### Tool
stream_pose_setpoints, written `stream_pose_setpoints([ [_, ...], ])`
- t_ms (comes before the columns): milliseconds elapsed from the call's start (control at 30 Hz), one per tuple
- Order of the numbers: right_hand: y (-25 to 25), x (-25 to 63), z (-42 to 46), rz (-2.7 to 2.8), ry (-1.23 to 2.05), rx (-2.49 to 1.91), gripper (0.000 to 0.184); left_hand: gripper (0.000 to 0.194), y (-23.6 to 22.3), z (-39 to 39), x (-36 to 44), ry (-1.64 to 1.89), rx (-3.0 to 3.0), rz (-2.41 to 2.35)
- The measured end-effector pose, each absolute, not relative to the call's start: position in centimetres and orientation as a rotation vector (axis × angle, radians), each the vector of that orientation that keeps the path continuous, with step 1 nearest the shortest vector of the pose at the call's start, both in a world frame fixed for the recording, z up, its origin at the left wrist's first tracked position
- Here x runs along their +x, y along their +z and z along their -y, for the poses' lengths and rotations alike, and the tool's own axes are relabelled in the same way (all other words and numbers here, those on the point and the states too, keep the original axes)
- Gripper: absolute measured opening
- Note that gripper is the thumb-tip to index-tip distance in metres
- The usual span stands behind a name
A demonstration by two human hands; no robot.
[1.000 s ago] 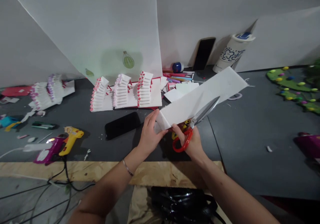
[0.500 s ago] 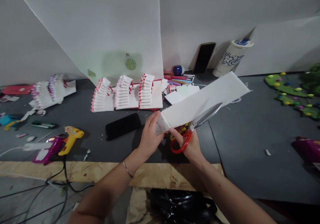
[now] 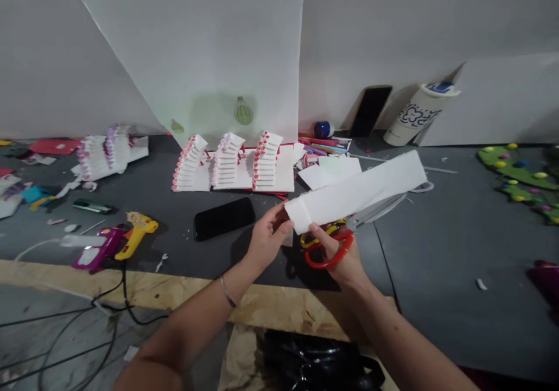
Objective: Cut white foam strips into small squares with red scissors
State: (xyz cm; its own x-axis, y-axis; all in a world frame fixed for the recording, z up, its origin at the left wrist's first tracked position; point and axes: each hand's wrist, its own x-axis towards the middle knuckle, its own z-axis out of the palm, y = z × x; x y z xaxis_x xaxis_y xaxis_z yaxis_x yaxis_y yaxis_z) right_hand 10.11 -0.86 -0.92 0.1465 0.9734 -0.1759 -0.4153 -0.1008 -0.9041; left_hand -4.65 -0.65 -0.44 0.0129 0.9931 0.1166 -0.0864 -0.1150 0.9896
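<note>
The left hand (image 3: 266, 236) pinches the eight-o'clock end of a long, folded white paper strip (image 3: 362, 190) between thumb and fingers. Held up above the dark grey counter (image 3: 437, 245), the strip slants from there towards two o'clock, with a crease near the pinched end. The right hand (image 3: 347, 257) grips a pair of metal-bladed scissors with red and yellow handles (image 3: 353, 222); its thumb touches the strip's lower edge close to the crease. The blades point to two o'clock just beside that lower edge; whether they are parted is hard to tell.

A black, flat-lying smartphone (image 3: 225, 219) is near the left hand, towards ten o'clock. At eleven o'clock from that hand stand three curved rows of white sticks with pink and red tips (image 3: 225, 164), on white card. At nine o'clock, well apart, lies a yellow plastic glue gun (image 3: 137, 236).

Loose white paper pieces (image 3: 329, 171) lie at ten o'clock from the strip's middle. A white lidded tumbler with blue floral markings (image 3: 421, 114) leans at one o'clock from the right hand.
</note>
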Motion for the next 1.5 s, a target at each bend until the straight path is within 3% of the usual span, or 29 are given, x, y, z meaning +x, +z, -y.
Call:
stream_pose_setpoints([
  [433, -1.7, 10.4, 1.5, 0.840, 1.414, -1.073, 0.025, 0.034, 0.8, 1.3, -4.7, 1.292, 1.009, -1.203],
  [1100, -1.2, 10.5, 1.4, 0.987, 1.187, -1.176, 0.038, 0.042, 0.9, 1.1, -4.6, 1.249, 0.922, -1.181],
  [1267, -0.5, 10.5, 1.4, 1.067, 1.140, -1.215, 0.032, 0.043, 0.6, 0.5, -4.8, 1.233, 0.800, -1.180],
  [1500, 0.4, 12.4, 0.7, 1.043, 1.439, -1.139, 0.058, 0.037, 1.0, -0.8, -6.3, 1.330, 0.427, -1.140],
])
